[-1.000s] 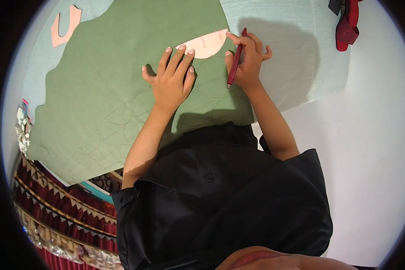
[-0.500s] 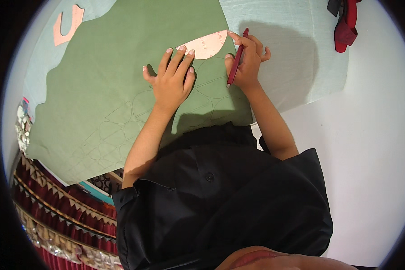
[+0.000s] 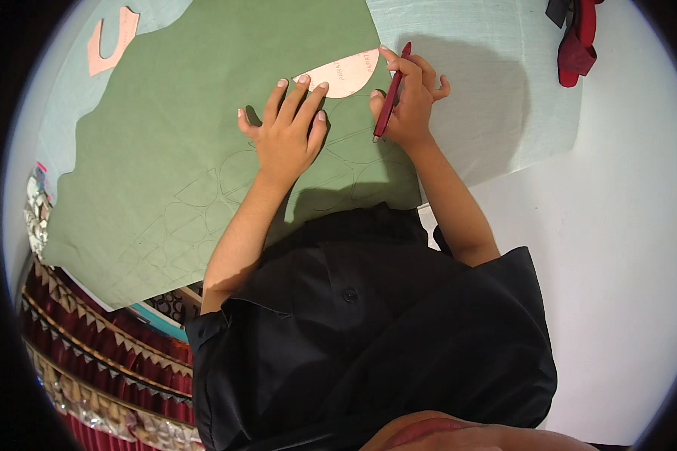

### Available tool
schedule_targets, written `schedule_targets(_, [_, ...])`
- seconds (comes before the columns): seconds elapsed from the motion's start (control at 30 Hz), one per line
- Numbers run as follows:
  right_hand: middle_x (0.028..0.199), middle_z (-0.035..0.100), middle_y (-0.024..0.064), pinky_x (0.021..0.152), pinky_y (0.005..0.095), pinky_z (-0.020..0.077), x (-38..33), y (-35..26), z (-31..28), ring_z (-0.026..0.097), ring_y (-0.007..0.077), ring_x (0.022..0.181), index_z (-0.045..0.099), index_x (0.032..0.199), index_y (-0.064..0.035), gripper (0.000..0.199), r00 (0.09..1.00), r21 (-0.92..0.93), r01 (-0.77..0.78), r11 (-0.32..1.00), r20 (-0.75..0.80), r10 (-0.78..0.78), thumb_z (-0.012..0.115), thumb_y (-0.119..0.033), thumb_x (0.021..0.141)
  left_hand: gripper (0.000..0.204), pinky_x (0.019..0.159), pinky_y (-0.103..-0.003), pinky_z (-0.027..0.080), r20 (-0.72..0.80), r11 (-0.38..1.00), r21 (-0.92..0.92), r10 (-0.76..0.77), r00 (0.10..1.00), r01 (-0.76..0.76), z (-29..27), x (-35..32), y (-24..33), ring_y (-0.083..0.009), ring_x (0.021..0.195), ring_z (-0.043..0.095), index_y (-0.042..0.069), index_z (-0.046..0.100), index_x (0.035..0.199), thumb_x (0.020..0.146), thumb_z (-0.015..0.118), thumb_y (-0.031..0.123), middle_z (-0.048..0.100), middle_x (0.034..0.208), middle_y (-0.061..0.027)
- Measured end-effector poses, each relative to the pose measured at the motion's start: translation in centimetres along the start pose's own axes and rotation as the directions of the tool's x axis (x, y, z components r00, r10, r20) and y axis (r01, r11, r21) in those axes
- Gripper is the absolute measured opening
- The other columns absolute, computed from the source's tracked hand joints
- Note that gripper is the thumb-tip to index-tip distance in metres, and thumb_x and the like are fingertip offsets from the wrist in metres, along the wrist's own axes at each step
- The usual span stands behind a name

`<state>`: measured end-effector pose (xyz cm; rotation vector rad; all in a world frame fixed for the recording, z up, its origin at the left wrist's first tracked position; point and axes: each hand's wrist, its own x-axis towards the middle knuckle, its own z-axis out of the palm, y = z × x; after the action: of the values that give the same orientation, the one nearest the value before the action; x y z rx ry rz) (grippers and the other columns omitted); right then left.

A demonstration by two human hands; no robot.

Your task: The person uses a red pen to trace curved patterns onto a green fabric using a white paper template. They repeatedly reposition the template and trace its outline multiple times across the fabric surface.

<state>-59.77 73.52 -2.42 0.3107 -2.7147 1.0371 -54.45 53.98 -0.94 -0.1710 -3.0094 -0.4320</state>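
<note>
A large green sheet of leather-like material (image 3: 165, 98) lies before me, with thin outlines of several shapes drawn on its nearer part. On it rests a pale pink half-moon pattern piece (image 3: 346, 75), its straight edge facing away from me. Fingers spread, my left hand (image 3: 287, 135) presses two or three fingertips on the left end of that piece. My right hand (image 3: 412, 105) is at the piece's right corner, one fingertip touching there. A dark red pen (image 3: 389, 101) is held between its fingers, tilted, with its tip toward me and off the sheet.
Another pink pattern piece (image 3: 113, 43), U-shaped, lies on the pale blue cloth (image 3: 466, 45) at the far left. A red sandal (image 3: 577, 52) stands at the far right. A white surface (image 3: 609, 225) extends on the right. Fringed dark red fabric (image 3: 113, 353) hangs at the lower left.
The pen and my right hand have shifted very slightly left. My left hand and the half-moon piece stay nearly in place.
</note>
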Motion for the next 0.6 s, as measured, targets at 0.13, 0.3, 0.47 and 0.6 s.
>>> schedule_targets(0.13, [0.088, 0.064, -0.0072, 0.101, 0.0569, 0.0062, 0.3, -0.6, -0.3, 0.046, 0.0183, 0.118, 0.056, 0.124, -0.0158, 0.057, 1.000, 0.025, -0.020, 0.999, 0.013, 0.020, 0.060, -0.017, 0.068, 0.047, 0.102, -0.065, 0.002, 0.033, 0.998, 0.054, -0.023, 0.999, 0.021, -0.7, 0.6, 1.6, -0.0219, 0.124, 0.046, 0.035, 0.056, 0.132, 0.085, 0.057, 0.037, 0.058, 0.126, 0.0012])
schedule_targets(0.3, [0.096, 0.065, -0.0080, 0.102, 0.0521, 0.0078, 0.8, -1.1, -0.3, 0.048, 0.0178, 0.115, 0.065, 0.113, -0.0166, 0.033, 0.997, 0.090, -0.060, 0.994, -0.047, 0.064, 0.059, -0.011, 0.081, 0.051, 0.102, -0.066, -0.003, 0.047, 0.992, 0.104, -0.082, 0.995, 0.077, -0.3, 0.4, 2.9, -0.0254, 0.127, 0.043, 0.036, 0.054, 0.135, 0.084, 0.057, 0.040, 0.055, 0.129, -0.0022])
schedule_targets(0.47, [0.095, 0.067, -0.0056, 0.101, 0.0465, 0.0131, 4.2, -4.3, 0.3, 0.053, 0.0173, 0.110, 0.070, 0.098, -0.0170, 0.013, 0.995, 0.238, 0.001, 0.971, -0.093, 0.022, 0.064, -0.019, 0.087, 0.051, 0.100, -0.067, 0.002, -0.023, 0.993, 0.075, -0.090, 0.996, 0.092, 1.2, 0.0, 2.9, -0.0264, 0.129, 0.040, 0.036, 0.054, 0.134, 0.084, 0.057, 0.041, 0.052, 0.132, -0.0037])
schedule_targets(0.6, [0.089, 0.067, -0.0026, 0.102, 0.0453, 0.0157, 3.0, -3.2, 2.6, 0.055, 0.0177, 0.109, 0.070, 0.090, -0.0128, 0.012, 0.994, 0.421, -0.077, 0.904, -0.033, 0.101, 0.068, -0.024, 0.087, 0.050, 0.094, -0.069, 0.016, -0.051, 0.994, 0.049, -0.093, 0.994, 0.096, 1.4, 0.0, 2.9, -0.0277, 0.129, 0.039, 0.036, 0.054, 0.133, 0.083, 0.058, 0.041, 0.052, 0.132, -0.0039])
